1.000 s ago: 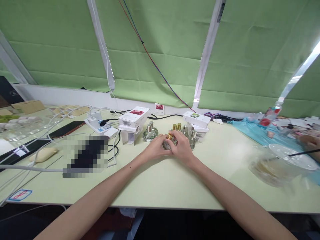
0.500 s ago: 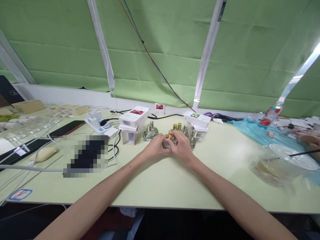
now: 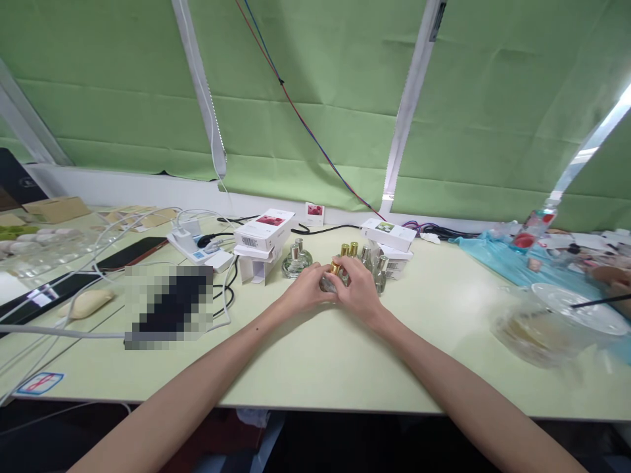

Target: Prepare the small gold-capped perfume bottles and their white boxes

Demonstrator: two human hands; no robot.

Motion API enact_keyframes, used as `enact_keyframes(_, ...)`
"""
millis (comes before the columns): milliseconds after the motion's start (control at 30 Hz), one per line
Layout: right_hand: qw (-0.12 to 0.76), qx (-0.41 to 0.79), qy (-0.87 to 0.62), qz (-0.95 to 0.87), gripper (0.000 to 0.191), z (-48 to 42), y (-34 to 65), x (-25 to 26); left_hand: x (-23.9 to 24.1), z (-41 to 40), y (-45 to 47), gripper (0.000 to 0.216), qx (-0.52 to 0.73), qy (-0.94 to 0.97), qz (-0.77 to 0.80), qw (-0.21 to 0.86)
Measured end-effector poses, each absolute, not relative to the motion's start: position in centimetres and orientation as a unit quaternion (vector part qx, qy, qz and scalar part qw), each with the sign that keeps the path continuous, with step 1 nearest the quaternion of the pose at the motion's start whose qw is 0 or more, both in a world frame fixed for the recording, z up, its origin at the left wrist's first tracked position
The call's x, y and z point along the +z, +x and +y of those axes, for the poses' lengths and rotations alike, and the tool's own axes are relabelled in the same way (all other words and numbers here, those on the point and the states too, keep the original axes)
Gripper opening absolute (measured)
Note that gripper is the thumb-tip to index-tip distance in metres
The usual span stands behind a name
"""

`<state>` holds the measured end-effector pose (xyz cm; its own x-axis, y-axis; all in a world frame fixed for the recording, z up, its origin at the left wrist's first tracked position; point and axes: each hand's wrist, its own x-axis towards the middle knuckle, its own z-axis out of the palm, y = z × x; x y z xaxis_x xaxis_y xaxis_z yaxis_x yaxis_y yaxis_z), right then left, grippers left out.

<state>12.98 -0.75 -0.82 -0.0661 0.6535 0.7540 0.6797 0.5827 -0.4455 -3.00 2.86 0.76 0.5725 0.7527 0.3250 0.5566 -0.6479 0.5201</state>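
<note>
My left hand (image 3: pixel 309 288) and my right hand (image 3: pixel 358 286) meet around a small glass perfume bottle (image 3: pixel 327 284) with a gold cap (image 3: pixel 335 268). Both sets of fingers are closed on it, and the hands hide much of the glass. Just behind stand bottles with gold caps (image 3: pixel 350 249), close to my right hand. To the right of these are silver-capped bottles (image 3: pixel 381 272). Left of my left hand, clear round bottles (image 3: pixel 296 260) with silver caps stand together on the table (image 3: pixel 315 361).
White boxes (image 3: pixel 266 228) are stacked at the back left of the bottles, others (image 3: pixel 388 234) at the back right. Cables and a power strip (image 3: pixel 197 246) lie on the left. A lidded plastic tub (image 3: pixel 542 325) and a blue sheet (image 3: pixel 497 256) are on the right, beside another person's hand (image 3: pixel 611 279).
</note>
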Motion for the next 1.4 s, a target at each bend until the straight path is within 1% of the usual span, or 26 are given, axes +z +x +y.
enact_keyframes(133,0.507,-0.016,-0.457,-0.731,0.018,-0.8,13.0,-0.8,0.8,2.8,-3.0,0.031,0.269,0.865,0.384,0.180)
enact_keyframes(367,0.506,-0.014,-0.458,-0.731,0.019,-0.6,13.1,-0.9,0.8,2.8,-3.0,0.024,0.271,0.864,0.385,0.178)
enact_keyframes(633,0.503,-0.016,-0.460,-0.731,0.020,-0.6,13.1,-1.0,1.5,2.5,-2.8,0.024,0.259,0.863,0.399,0.167)
enact_keyframes(933,0.493,-0.010,-0.471,-0.732,0.020,-0.9,12.9,-0.7,1.4,2.3,-2.8,0.024,0.242,0.851,0.449,0.128)
enact_keyframes(1133,0.493,-0.005,-0.467,-0.734,0.020,-1.0,12.7,-0.8,1.2,2.3,-2.6,0.019,0.238,0.852,0.455,0.099)
enact_keyframes(1400,0.490,-0.012,-0.467,-0.736,0.020,-1.1,12.6,-0.7,1.5,1.6,-2.2,0.018,0.228,0.836,0.493,0.074)
